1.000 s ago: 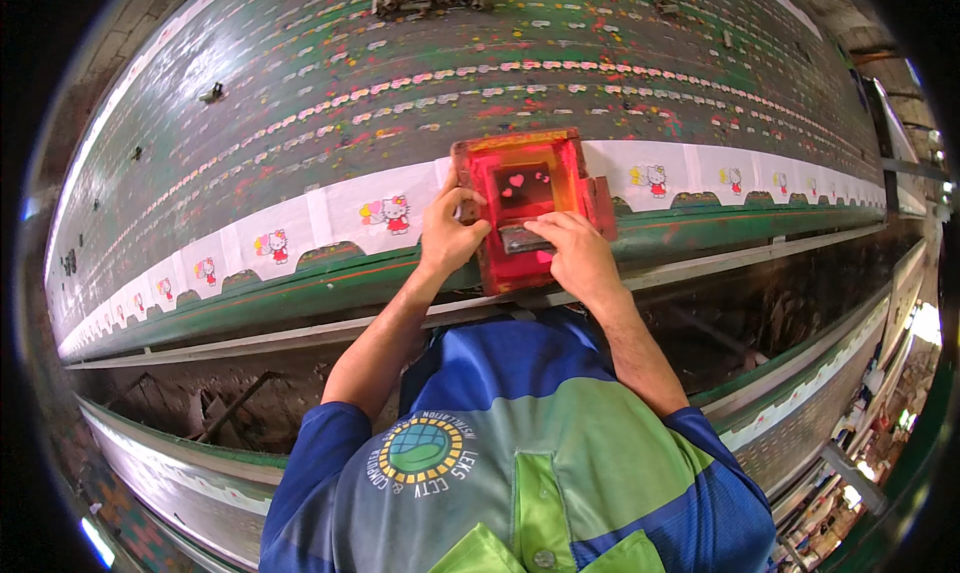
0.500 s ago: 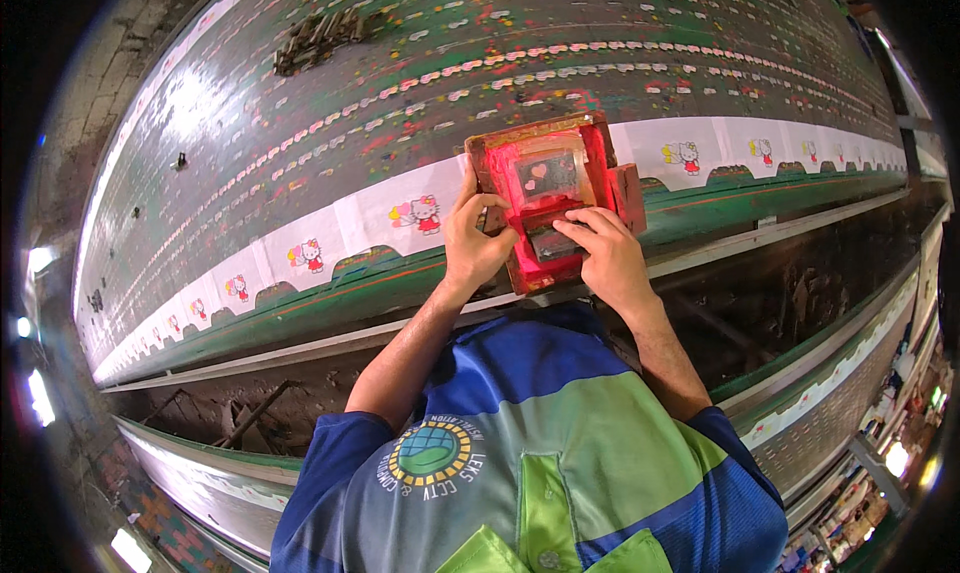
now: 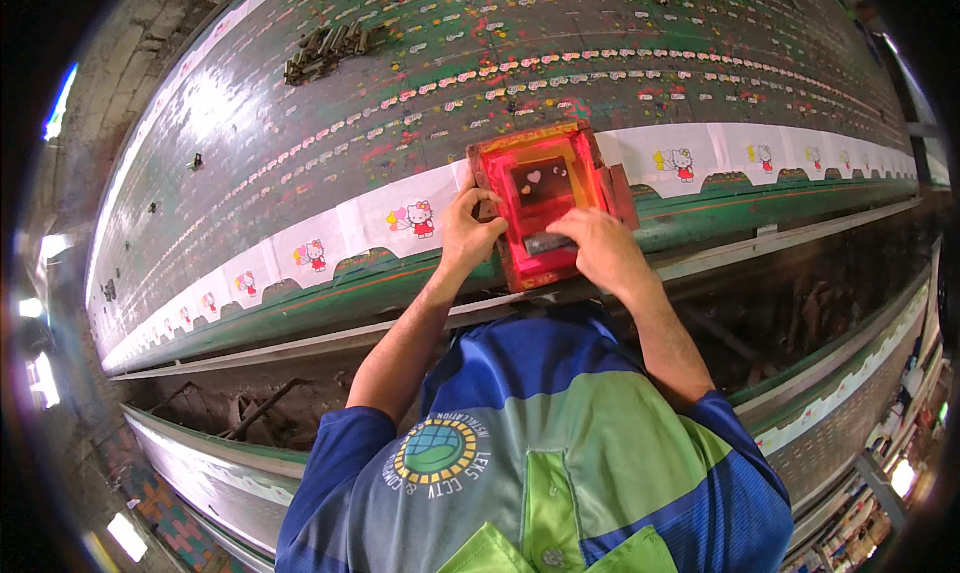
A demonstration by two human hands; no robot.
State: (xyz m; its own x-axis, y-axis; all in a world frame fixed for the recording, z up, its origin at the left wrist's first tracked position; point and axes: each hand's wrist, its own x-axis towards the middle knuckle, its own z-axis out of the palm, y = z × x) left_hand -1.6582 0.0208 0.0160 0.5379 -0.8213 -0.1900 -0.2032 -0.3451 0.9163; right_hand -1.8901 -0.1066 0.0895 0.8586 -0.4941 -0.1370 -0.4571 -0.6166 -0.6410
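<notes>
A small red-smeared screen-printing frame (image 3: 533,139) with a wooden rim lies across the white printed strip (image 3: 640,151) near the table's front edge. Heart shapes show in its dark mesh window (image 3: 540,185). At the frame's left rim, my left hand (image 3: 468,235) is closed, its fingers bent against the wood. My right hand (image 3: 603,245) grips a squeegee (image 3: 546,243) inside the near end of the frame; its fingers hide part of the tool. A reddish block (image 3: 622,197) sticks out from the frame's right side.
Cartoon cats in red with balloons (image 3: 415,219) repeat along the strip. The long green and grey table (image 3: 420,153) is speckled with colour. A pile of short dark pieces (image 3: 328,51) lies farther back. A metal rail (image 3: 770,241) runs along the front, above a dark gap.
The squeegee has tilted and my right hand has turned over it, its knuckles now higher. More of the dark mesh shows. My left hand keeps its place on the frame.
</notes>
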